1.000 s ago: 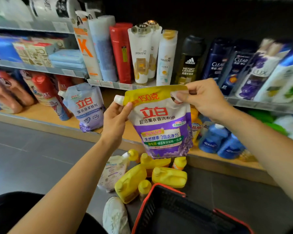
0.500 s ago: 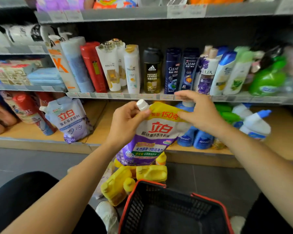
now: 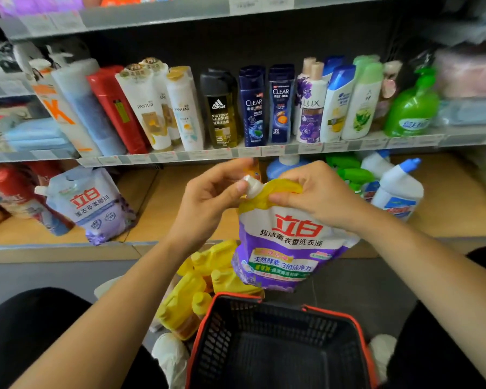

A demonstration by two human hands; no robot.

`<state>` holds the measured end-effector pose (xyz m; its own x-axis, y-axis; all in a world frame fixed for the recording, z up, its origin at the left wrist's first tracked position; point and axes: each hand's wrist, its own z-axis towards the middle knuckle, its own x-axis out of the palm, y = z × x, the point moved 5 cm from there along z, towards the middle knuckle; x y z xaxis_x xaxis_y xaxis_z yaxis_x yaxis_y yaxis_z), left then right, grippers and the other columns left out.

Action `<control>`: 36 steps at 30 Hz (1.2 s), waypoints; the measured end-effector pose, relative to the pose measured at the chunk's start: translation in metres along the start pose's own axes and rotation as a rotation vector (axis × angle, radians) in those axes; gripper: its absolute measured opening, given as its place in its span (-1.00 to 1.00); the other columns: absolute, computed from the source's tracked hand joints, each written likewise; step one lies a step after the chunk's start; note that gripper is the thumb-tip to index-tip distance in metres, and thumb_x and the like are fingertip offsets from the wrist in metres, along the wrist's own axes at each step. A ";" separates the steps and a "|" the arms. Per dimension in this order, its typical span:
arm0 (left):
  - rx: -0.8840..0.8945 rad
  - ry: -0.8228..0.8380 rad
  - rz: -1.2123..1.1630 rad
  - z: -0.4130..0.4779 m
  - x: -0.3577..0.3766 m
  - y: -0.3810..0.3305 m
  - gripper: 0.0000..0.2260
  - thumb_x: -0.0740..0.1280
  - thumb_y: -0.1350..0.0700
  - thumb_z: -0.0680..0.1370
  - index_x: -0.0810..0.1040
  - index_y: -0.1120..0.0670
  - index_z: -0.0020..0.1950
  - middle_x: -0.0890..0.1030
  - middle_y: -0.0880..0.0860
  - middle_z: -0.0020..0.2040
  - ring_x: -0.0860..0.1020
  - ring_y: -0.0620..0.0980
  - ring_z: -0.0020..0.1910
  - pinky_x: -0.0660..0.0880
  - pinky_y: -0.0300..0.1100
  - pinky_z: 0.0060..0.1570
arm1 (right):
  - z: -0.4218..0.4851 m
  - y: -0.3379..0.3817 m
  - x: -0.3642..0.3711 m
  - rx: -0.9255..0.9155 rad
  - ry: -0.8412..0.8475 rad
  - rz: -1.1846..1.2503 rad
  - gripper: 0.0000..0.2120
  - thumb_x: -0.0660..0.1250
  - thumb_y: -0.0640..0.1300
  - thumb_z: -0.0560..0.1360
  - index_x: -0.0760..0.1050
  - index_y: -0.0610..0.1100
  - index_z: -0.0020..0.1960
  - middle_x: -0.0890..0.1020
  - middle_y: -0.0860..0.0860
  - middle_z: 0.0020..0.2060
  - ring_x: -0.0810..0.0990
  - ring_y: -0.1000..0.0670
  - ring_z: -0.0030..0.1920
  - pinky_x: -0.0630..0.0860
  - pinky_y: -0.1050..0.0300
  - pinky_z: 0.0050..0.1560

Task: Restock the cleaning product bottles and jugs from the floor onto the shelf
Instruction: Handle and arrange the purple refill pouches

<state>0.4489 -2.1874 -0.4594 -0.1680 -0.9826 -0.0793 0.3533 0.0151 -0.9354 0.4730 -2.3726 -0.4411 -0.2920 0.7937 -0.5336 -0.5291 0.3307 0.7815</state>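
Right hand (image 3: 317,197) slid inward along the detergent pouch (image 3: 289,242), now gripping its crumpled yellow top beside the white cap (image 3: 251,186), left hand (image 3: 208,200) pinching that cap, pouch hanging mid-air before the lower shelf (image 3: 163,197), above yellow jugs (image 3: 188,301) on the floor, basket (image 3: 222,341) nearer.

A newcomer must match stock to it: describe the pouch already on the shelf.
On the wooden bottom shelf, toward its left, a lilac pouch leans beside red bottles. Unlike the yellow-topped pouch being held, its top is pale, with a white corner spout.
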 end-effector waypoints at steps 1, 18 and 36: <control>-0.014 0.012 -0.014 0.000 0.001 0.003 -0.72 0.35 0.13 0.55 0.60 0.06 0.26 0.69 0.02 0.07 0.64 0.02 0.07 0.64 -0.08 0.01 | -0.001 -0.003 -0.002 0.017 0.019 0.008 -0.72 0.48 -0.20 0.49 0.56 0.02 -0.35 0.50 0.17 -0.51 0.40 0.23 -0.46 0.29 0.36 -0.39; -0.058 -0.090 0.226 0.002 0.016 0.019 -0.94 0.47 0.25 0.53 0.71 0.13 -0.12 0.68 0.17 -0.26 0.58 -0.09 -0.32 0.54 -0.24 -0.28 | -0.016 -0.003 0.007 -0.010 0.129 -0.266 -0.53 0.46 -0.06 0.51 0.33 0.10 -0.48 0.37 0.06 -0.56 0.34 0.06 -0.47 0.24 0.06 -0.40; 0.079 0.090 0.299 -0.009 0.012 0.010 -0.63 0.50 0.16 0.45 0.65 0.20 0.24 0.69 0.13 0.07 0.66 0.11 0.01 0.64 0.08 -0.02 | -0.015 -0.011 -0.010 0.072 0.153 -0.062 -0.90 0.45 -0.14 0.51 0.68 -0.14 -0.16 0.63 -0.17 -0.34 0.55 -0.15 -0.32 0.44 -0.04 -0.29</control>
<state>0.4417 -2.1977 -0.4724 -0.1258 -0.9163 -0.3802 0.4688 0.2828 -0.8368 0.4695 -2.3916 -0.4491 -0.3819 0.6855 -0.6199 -0.4933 0.4161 0.7639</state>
